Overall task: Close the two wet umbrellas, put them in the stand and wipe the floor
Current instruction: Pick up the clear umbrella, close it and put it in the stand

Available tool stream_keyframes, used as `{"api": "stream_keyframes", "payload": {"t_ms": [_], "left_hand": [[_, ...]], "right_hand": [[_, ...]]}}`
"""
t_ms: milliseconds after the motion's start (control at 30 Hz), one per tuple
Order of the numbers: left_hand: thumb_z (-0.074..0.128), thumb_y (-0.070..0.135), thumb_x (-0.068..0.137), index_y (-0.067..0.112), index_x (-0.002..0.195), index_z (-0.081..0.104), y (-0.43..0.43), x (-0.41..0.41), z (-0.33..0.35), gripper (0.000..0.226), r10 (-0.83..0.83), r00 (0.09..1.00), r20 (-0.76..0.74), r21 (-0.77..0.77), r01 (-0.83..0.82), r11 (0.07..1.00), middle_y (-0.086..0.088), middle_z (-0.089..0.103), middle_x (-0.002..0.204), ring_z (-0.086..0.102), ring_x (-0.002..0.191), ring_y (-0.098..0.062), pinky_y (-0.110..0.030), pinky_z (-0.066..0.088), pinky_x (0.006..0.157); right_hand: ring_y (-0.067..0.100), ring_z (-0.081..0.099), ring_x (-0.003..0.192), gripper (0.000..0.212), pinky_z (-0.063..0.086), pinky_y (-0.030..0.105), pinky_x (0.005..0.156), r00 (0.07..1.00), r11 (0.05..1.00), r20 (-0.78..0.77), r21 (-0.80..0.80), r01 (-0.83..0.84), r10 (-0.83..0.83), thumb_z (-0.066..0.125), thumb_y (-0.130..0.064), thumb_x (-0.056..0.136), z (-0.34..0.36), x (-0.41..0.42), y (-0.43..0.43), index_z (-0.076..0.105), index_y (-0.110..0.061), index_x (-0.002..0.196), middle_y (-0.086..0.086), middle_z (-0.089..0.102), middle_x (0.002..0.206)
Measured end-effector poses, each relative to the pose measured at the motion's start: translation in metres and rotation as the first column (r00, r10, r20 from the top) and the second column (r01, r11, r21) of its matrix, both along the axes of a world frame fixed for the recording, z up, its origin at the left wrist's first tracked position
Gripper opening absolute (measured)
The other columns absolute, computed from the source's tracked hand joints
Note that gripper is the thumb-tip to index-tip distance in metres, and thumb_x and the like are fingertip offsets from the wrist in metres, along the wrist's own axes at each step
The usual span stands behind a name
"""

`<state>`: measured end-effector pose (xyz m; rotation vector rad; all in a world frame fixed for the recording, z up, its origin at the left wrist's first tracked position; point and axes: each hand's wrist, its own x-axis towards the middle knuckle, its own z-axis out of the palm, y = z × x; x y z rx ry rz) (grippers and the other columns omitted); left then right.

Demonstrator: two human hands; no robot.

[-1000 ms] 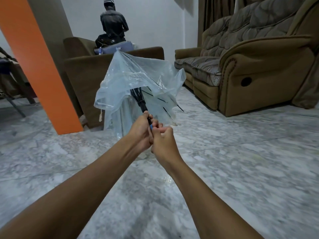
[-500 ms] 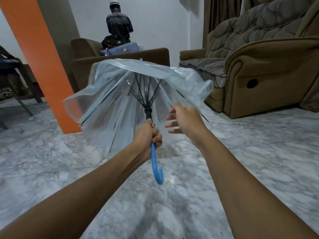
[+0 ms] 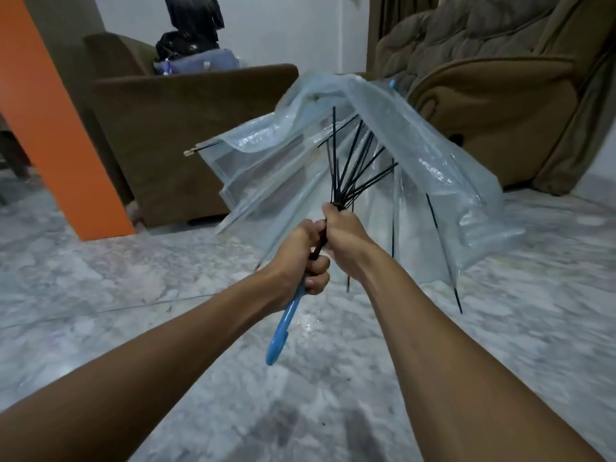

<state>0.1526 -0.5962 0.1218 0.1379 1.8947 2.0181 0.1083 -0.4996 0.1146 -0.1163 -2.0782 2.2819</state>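
Both forearms reach in from the bottom corners, the left from 7 o'clock and the right from 5 o'clock, and meet at the middle of the view. The left hand [image 3: 300,258] is a closed fist curled round the black shaft just above the blue hooked handle [image 3: 283,325], its fingertips showing on the right side. The right hand [image 3: 346,235] sits directly above it at 1 o'clock, touching it, and is clamped on the same shaft where the black ribs [image 3: 353,168] gather.

The clear umbrella [image 3: 416,151] slants away from the hands toward 1 o'clock, with its blue tip [image 3: 392,83] pointing at the brown sofa [image 3: 500,111]. Its canopy is half folded: slack plastic droops at 3 o'clock, and one rib end sticks out at 10 o'clock toward the armchair [image 3: 183,128]. The handle hangs from the left fist toward 7 o'clock, above the marble floor [image 3: 116,278]. A glinting wet patch [image 3: 308,323] lies on the floor just at 3 o'clock of the handle. An orange pillar [image 3: 50,111] stands at 10 o'clock.
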Motion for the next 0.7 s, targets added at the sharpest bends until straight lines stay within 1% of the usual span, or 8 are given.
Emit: {"api": "stream_keyframes", "payload": {"t_ms": [67,167,267,333,400,533,600,700], "left_hand": [[0.024,0.028,0.087,0.016,0.08,0.039,0.002,0.0,0.001,0.021,0.022,0.999,0.023,-0.05,-0.021,0.999,0.002,0.017,0.049,0.015,0.038,-0.011,-0.02,0.015,0.042],[0.022,0.029,0.087,0.016,0.08,0.04,-0.001,-0.003,0.001,0.023,0.094,0.992,0.085,-0.115,-0.084,0.99,0.003,0.019,0.048,0.015,0.039,-0.011,-0.018,0.016,0.04],[0.018,0.034,0.089,0.014,0.078,0.034,-0.002,-0.002,0.0,0.028,0.131,0.981,0.143,-0.169,-0.107,0.98,0.001,0.021,0.05,0.016,0.042,-0.012,-0.021,0.016,0.044],[0.016,0.038,0.093,0.015,0.073,0.03,0.001,0.0,-0.001,0.033,0.138,0.98,0.145,-0.194,-0.109,0.975,0.0,0.022,0.05,0.016,0.044,-0.013,-0.025,0.015,0.047],[0.015,0.037,0.094,0.017,0.068,0.028,0.005,-0.001,-0.004,0.036,0.121,0.986,0.112,-0.209,-0.095,0.973,-0.001,0.024,0.05,0.017,0.045,-0.013,-0.026,0.014,0.049],[0.023,0.031,0.086,0.017,0.065,0.032,0.002,-0.011,-0.009,0.027,0.025,0.993,0.112,-0.212,-0.001,0.977,-0.003,0.027,0.053,0.022,0.042,-0.015,-0.024,0.02,0.045],[0.029,0.026,0.078,0.018,0.068,0.034,-0.003,-0.014,-0.008,0.014,-0.093,0.987,0.13,-0.218,0.119,0.969,-0.003,0.03,0.057,0.027,0.044,-0.016,-0.027,0.024,0.047],[0.032,0.015,0.084,0.014,0.08,0.04,-0.009,-0.015,-0.007,0.01,-0.237,0.967,0.093,-0.252,0.253,0.934,-0.006,0.039,0.066,0.037,0.054,-0.016,-0.029,0.032,0.058]], "right_hand": [[0.016,0.044,0.06,0.033,0.043,0.033,0.071,1.0,0.998,0.012,-0.067,0.002,-0.001,0.032,-0.025,0.104,-0.003,0.002,0.004,0.04,-0.016,0.073,0.0,0.037,0.063],[0.014,0.06,0.052,0.034,0.051,0.028,0.064,0.998,0.959,0.051,-0.283,0.035,-0.021,0.03,-0.019,0.106,-0.007,0.007,0.002,0.039,-0.013,0.074,0.002,0.04,0.058],[0.009,0.042,0.034,0.034,0.044,0.024,0.05,0.995,0.878,0.097,-0.471,0.08,-0.038,0.029,-0.016,0.106,-0.016,0.008,-0.003,0.033,-0.014,0.072,-0.004,0.036,0.044],[0.007,0.025,0.035,0.035,0.026,0.02,0.036,0.991,0.839,0.119,-0.533,0.113,-0.058,0.03,-0.015,0.104,-0.022,0.006,-0.006,0.027,-0.018,0.07,-0.007,0.026,0.043],[0.007,0.021,0.034,0.037,0.019,0.02,0.033,0.985,0.829,0.148,-0.538,0.155,-0.088,0.032,-0.017,0.103,-0.027,0.003,-0.009,0.025,-0.019,0.067,-0.007,0.022,0.043],[0.009,0.023,0.034,0.045,0.019,0.019,0.036,0.976,0.865,0.184,-0.465,0.189,-0.114,0.033,-0.027,0.102,-0.033,0.002,-0.01,0.025,-0.018,0.059,-0.004,0.025,0.043],[0.01,0.022,0.033,0.044,0.018,0.017,0.036,0.971,0.878,0.187,-0.428,0.215,-0.147,0.032,-0.027,0.101,-0.034,0.001,-0.008,0.024,-0.019,0.059,-0.002,0.024,0.045],[0.01,0.021,0.032,0.042,0.017,0.017,0.034,0.964,0.859,0.199,-0.448,0.25,-0.177,0.031,-0.027,0.102,-0.035,-0.002,-0.003,0.026,-0.018,0.061,-0.004,0.026,0.039]]}}
